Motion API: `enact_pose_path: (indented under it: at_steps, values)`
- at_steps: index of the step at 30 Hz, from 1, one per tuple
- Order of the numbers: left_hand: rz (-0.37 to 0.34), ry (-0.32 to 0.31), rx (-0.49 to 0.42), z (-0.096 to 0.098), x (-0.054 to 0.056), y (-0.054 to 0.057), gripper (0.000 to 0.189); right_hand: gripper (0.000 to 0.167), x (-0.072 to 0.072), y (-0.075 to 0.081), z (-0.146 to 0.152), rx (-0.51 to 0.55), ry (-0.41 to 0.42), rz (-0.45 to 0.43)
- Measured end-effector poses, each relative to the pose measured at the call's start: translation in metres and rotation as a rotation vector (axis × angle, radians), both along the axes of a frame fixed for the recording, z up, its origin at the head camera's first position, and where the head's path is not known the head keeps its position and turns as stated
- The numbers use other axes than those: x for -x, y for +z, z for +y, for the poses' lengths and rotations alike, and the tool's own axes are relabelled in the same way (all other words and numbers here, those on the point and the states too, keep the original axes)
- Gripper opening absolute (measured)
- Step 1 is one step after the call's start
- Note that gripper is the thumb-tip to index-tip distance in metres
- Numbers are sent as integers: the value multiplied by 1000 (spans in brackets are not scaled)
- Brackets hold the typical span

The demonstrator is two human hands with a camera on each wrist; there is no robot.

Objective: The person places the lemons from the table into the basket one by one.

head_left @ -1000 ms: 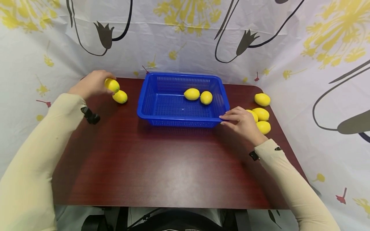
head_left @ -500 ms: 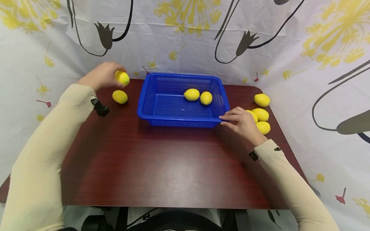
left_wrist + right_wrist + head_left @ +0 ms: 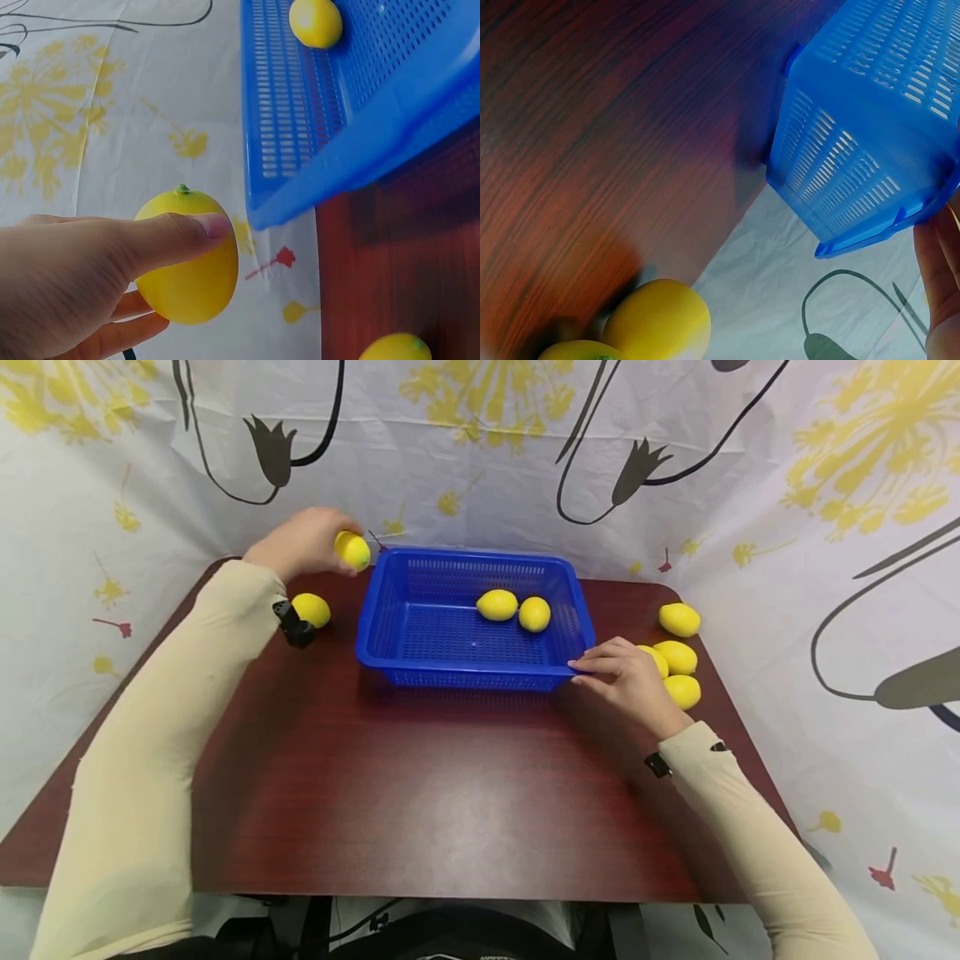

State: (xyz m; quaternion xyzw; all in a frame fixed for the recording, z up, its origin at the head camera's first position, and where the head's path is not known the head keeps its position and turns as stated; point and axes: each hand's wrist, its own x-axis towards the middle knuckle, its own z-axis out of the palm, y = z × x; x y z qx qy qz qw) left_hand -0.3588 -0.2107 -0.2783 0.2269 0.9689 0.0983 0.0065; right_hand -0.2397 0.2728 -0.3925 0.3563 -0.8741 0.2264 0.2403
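My left hand (image 3: 307,543) holds a lemon (image 3: 352,551) above the table, just left of the blue plastic basket (image 3: 480,670). In the left wrist view the thumb lies across the front of this lemon (image 3: 187,292), with fingers behind it. Another lemon (image 3: 311,610) lies on the table below that hand. Two lemons sit inside the basket, one (image 3: 497,605) beside the other (image 3: 535,614). At the basket's front right corner, my right hand (image 3: 626,681) pinches the rim, fingers on top and thumb lower. The right wrist view shows fingers (image 3: 936,259) against the rim's outer side.
Several lemons lie at the right of the dark red table (image 3: 465,793), including one (image 3: 680,620) near the back corner and another (image 3: 682,692) behind my right hand. A patterned white cloth (image 3: 510,485) closes off the back and sides.
My left hand has moved right and away from me with the lemon, from over the other lemon to near the basket's left rim. The right hand and basket have stayed put.
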Motion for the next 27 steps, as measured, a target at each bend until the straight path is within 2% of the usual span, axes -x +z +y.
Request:
enact_pose_path:
  at_steps: [7,13,23,27]
  values:
    - [18,-44,-6,22,7,3,60,31,1,-1,0,-1,-3,1]
    - [19,-83,-1,38,15,-1,60,31,0,0,1,-7,-3,3]
    - [-28,-87,32,66,25,-3,62,31,0,1,1,-8,-6,-3]
    - [-26,-99,25,78,29,-4,61,31,-1,2,2,-9,-7,-19]
